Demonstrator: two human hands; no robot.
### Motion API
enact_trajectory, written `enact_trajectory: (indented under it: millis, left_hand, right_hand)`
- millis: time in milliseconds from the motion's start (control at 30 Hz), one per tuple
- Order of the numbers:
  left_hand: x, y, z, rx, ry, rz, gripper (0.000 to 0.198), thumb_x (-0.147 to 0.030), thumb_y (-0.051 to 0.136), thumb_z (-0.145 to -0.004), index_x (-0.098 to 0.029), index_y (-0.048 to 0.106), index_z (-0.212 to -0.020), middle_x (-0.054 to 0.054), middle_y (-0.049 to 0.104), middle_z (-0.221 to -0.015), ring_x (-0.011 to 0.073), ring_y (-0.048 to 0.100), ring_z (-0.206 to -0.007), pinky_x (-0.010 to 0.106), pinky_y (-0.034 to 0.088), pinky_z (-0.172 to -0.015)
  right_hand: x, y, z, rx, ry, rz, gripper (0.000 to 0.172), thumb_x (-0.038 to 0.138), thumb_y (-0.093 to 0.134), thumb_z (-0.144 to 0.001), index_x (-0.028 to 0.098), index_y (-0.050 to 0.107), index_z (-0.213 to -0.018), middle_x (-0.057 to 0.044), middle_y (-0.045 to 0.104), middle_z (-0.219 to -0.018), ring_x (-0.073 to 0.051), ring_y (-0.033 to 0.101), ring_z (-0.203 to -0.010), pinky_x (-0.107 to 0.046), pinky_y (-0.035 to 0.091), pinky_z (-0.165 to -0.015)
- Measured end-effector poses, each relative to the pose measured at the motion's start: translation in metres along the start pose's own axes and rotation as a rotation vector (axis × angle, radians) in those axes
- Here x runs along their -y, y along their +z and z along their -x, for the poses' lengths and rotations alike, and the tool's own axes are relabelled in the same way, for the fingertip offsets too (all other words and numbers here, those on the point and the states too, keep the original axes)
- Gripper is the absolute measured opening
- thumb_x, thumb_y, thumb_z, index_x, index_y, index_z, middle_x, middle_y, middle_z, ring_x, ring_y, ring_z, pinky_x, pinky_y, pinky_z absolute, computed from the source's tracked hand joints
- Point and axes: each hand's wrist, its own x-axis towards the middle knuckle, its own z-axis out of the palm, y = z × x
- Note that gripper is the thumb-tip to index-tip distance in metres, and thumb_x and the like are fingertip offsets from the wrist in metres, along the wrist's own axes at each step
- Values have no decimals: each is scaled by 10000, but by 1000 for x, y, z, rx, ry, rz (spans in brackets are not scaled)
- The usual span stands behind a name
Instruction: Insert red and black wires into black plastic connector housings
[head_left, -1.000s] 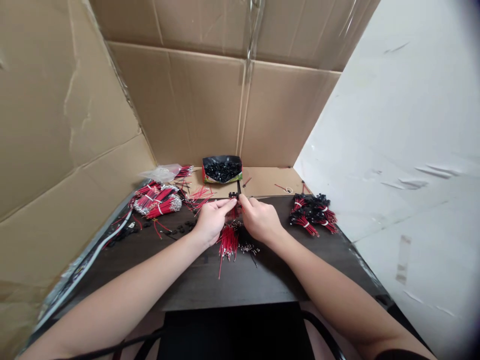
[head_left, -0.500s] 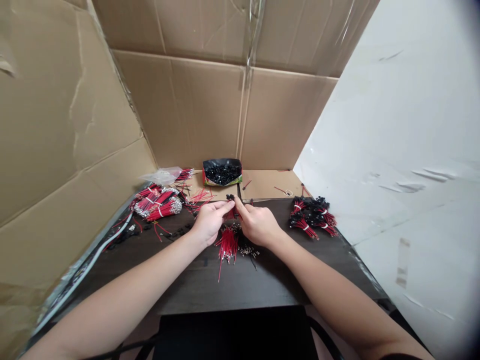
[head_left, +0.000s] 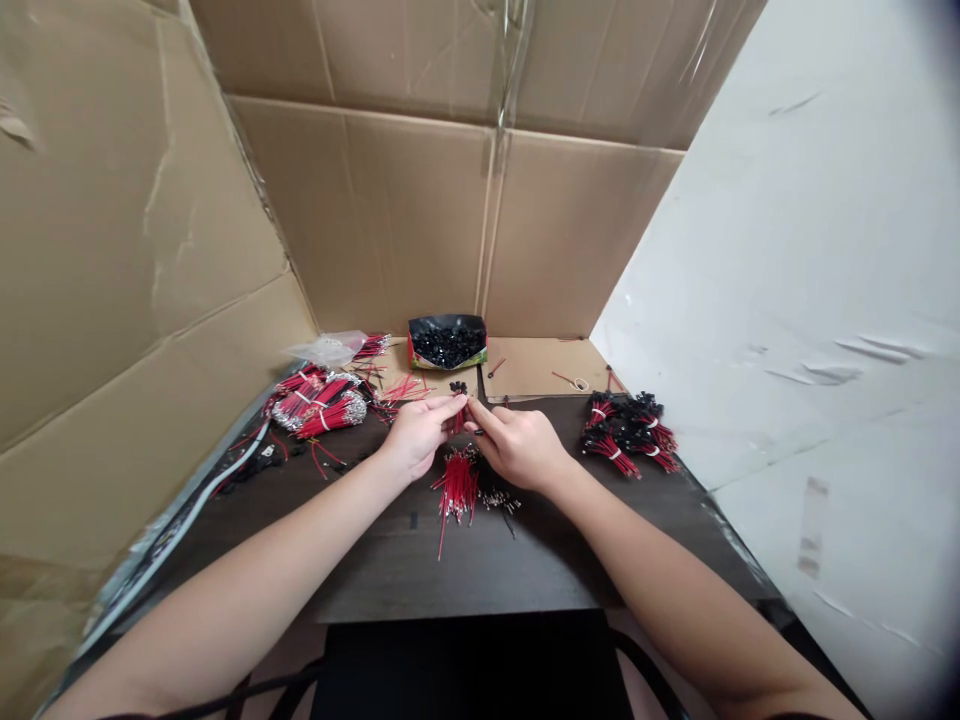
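**A:** Start at the bottom of the frame. What's closest?

**B:** The dark desk, with both forearms coming in from the lower corners. Just above centre lies a heap of loose red wires, their metal tips fanned down-frame. The heels of both hands sit over it.

**A:** And the hands?

**B:** The left hand and right hand meet at mid-frame. Their fingers are pinched narrow on a wired connector, just above the heap and raised slightly off the desk.

**A:** Which way does it lie?

**B:** As far as I can tell, its long axis runs up and down the frame. The black housing points to the top and the red leads trail down toward the heap.

**A:** How should it be handled?

**B:** I'd grip close to the housing so the thin leads don't buckle. I'd also line the wire up with the housing's axis and press straight along it.

**A:** Farther back?

**B:** Tied red-wire bundles lie at centre left. Bundles with black connectors lie at centre right, well apart from the hands. A clear plastic bag and a carton of black connectors sit against the cardboard walls.
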Motion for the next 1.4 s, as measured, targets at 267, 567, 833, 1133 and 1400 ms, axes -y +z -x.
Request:
enact_trajectory:
  millis: [267,567,833,1133,1400]
  left_hand:
    - [6,-3,-2,-27,275,-240,432,-531,975,-699,-134,867,-832,105,809,-892,214,686,-885,349,519,-902]
    - [8,-1,-1,5,348,-226,387,-481,941,-772,-127,863,-908,110,806,-904,201,689,-835,350,532,-869]
    - [5,4,3,22,296,-111,406,-488,985,-719,-130,851,-854,87,786,-876,170,673,-800,315,524,-812]
    - [5,7,8,97,207,-106,445,-464,1028,-651,-131,866,-897,83,791,-861,167,663,-791,323,541,-812]
    - [5,9,8,48,245,52,370,-409,1014,-686,-131,854,-870,75,777,-883,160,673,-852,308,550,-856]
  right_hand:
    - [2,18,-1,-208,238,-343,224,320,556,-1105,192,616,-932,-25,688,-727,-153,609,-600,-279,367,-596]
    - [8,9,-3,-387,319,-455,258,295,567,-1092,209,543,-850,59,478,-587,-103,385,-473,-263,316,-550]
    - [9,9,-4,-433,409,-504,297,314,575,-1090,214,537,-814,57,491,-568,-104,396,-467,-257,322,-535]
    - [11,9,-3,-431,385,-517,252,316,579,-1094,204,592,-869,31,591,-623,-107,485,-499,-245,387,-570]
    - [24,8,-1,-401,366,-621,239,341,571,-1105,208,605,-909,30,569,-620,-111,452,-485,-252,378,-552]
